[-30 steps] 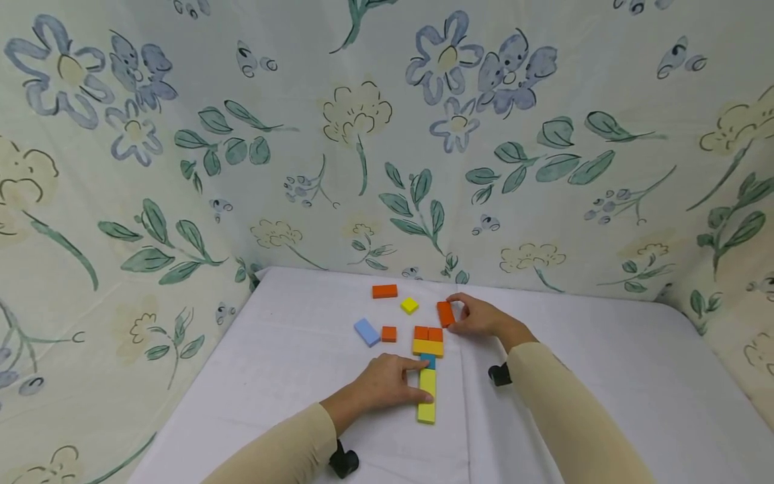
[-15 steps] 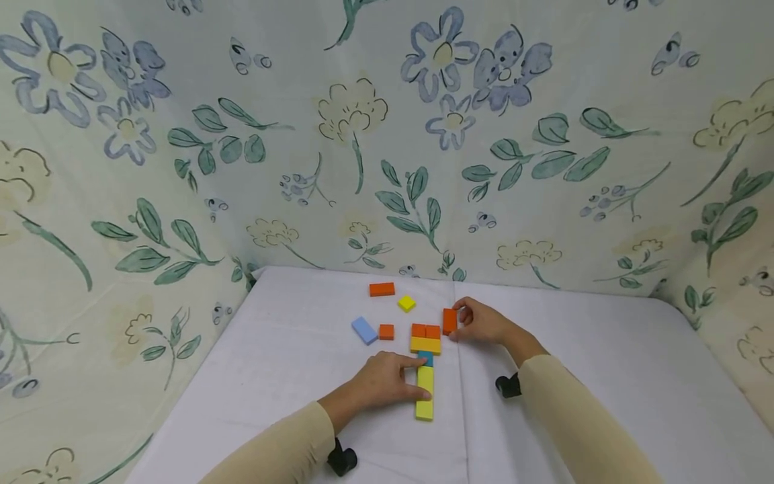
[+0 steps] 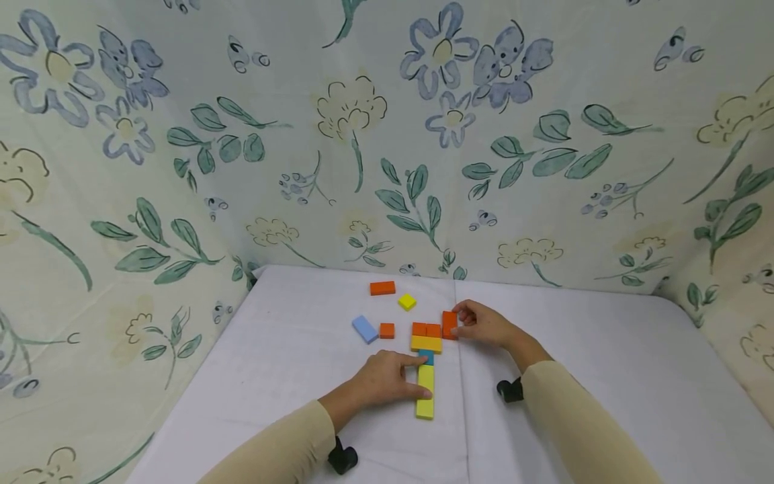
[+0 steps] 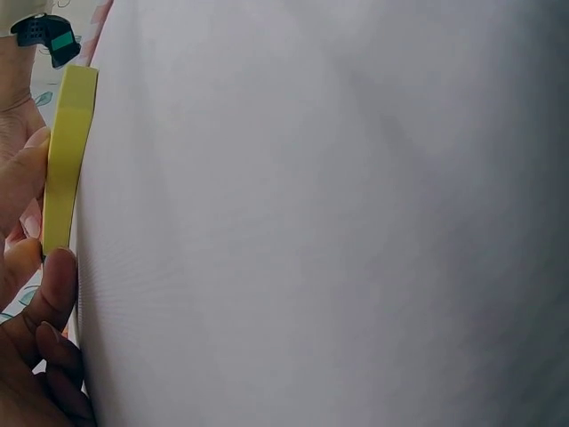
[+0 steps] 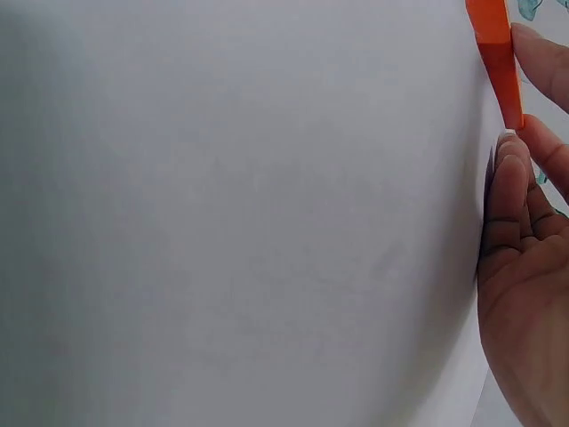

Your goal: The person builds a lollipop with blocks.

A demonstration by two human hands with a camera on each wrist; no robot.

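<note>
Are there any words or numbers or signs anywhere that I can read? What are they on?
There are none to read.
Orange block in the right hand: no writing shows.
Yellow blocks at the left hand: no writing shows.
Patterned cloth: only drawn flowers and leaves.
Black right-wrist device: too small to tell.

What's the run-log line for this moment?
left hand: touches blue block, yellow stem; right hand: holds oblong orange block beside two small orange blocks; nearby: light-blue block
</note>
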